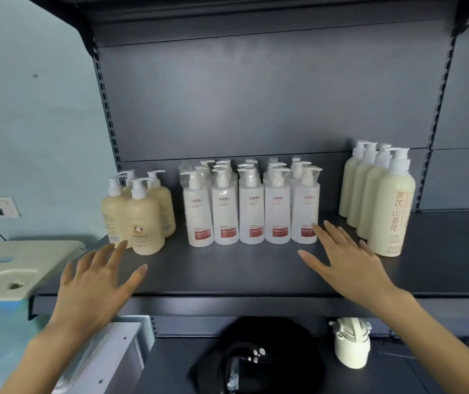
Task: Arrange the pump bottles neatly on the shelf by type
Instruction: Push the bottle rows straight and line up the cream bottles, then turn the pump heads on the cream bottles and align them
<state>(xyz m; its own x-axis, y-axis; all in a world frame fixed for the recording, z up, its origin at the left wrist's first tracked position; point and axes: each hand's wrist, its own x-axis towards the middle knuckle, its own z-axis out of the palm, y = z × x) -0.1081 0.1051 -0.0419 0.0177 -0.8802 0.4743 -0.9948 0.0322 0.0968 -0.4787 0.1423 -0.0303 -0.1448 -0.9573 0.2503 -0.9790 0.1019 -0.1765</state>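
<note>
Now | pump bottles (251,214) stand in three clusters, sorted by type | left hand (94,280) and right hand (347,260) spread, empty, over shelf (227,268)

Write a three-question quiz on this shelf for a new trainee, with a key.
1. True or false: the left hand and the right hand are both open and hold no bottle.
2. Which group stands in the middle of the shelf? A) beige bottles B) white bottles with red labels C) tall cream bottles
3. Fill in: the front row of the white bottles with red labels holds ___ bottles.

Key: 1 true; 2 B; 3 five.
</note>
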